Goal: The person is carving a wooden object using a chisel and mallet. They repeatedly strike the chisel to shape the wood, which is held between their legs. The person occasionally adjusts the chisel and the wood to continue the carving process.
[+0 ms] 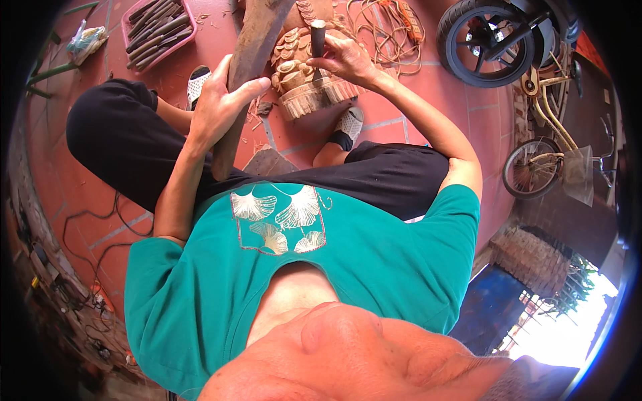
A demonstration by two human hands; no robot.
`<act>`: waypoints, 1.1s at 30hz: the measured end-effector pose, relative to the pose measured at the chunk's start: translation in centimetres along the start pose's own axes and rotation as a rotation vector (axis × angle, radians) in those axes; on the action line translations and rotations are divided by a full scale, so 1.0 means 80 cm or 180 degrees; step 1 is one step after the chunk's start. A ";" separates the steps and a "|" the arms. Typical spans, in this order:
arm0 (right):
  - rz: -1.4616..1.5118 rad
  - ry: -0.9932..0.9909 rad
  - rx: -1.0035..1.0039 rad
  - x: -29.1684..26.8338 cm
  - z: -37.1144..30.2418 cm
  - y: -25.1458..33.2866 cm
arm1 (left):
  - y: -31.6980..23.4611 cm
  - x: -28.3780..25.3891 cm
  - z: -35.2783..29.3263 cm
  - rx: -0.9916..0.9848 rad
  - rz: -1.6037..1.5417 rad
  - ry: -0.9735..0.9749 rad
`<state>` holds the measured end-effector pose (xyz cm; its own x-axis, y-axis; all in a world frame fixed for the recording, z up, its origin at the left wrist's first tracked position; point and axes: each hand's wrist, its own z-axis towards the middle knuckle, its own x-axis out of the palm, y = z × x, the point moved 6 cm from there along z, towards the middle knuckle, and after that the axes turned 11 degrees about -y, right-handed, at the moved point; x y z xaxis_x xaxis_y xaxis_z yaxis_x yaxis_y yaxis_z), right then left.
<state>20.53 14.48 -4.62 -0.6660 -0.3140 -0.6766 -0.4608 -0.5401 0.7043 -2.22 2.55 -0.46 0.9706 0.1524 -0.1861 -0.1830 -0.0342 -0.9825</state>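
Observation:
My left hand (224,100) is closed round a long, club-shaped wooden mallet (253,50), which slants from the top of the view down to my lap. Between the fingers of my right hand (348,60) is a chisel (317,43) with a dark handle and a pale top end. It stands nearly upright, its lower end against a carved wooden block (311,100). Rounded, scale-like relief covers much of the block, which lies on the floor between my feet. The mallet hides part of the carving's left side, and the chisel's cutting edge is too small to make out.
A pink basket (194,27) full of chisels sits at the far left, near a plastic bag (87,41). Beyond the carving lies a coiled orange cord (388,40). A motorbike wheel (485,43) and a bicycle (535,167) stand on the right. Wood chips litter the tiles.

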 end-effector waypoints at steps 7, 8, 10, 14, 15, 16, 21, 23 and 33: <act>-0.0256 0.0303 0.0042 0.005 0.005 -0.001 | -0.007 0.016 -0.005 0.0090 0.0235 0.0279; -0.0263 0.0260 -0.0063 0.005 0.005 -0.005 | 0.001 0.021 -0.004 0.0135 0.0411 0.0361; -0.0150 0.0191 -0.0082 0.004 0.004 -0.012 | 0.015 0.029 -0.004 0.0226 0.0760 0.0525; 0.0008 0.0114 0.0011 0.003 0.002 -0.015 | 0.004 0.023 -0.008 0.0251 0.0315 0.0399; -0.0028 0.0103 -0.0032 0.004 0.002 -0.010 | -0.004 0.020 -0.008 0.0326 0.0271 0.0277; -0.0040 0.0148 -0.0039 0.006 0.003 -0.006 | -0.013 0.017 -0.008 0.0400 0.0228 0.0154; -0.0187 0.0204 -0.0200 0.010 0.003 0.001 | -0.003 0.014 -0.003 0.0267 0.1045 0.0278; -0.0172 0.0142 -0.0192 0.008 0.002 -0.003 | 0.006 0.014 0.000 0.0151 0.1457 0.0564; -0.0033 -0.0092 0.0502 -0.019 -0.014 -0.035 | -0.011 0.013 -0.004 -0.0030 0.0242 0.0295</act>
<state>23.47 15.62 -5.79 -0.6762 -0.2854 -0.6792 -0.5527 -0.4131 0.7238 -0.98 2.39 0.19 0.9643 0.0571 -0.2584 -0.2556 -0.0515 -0.9654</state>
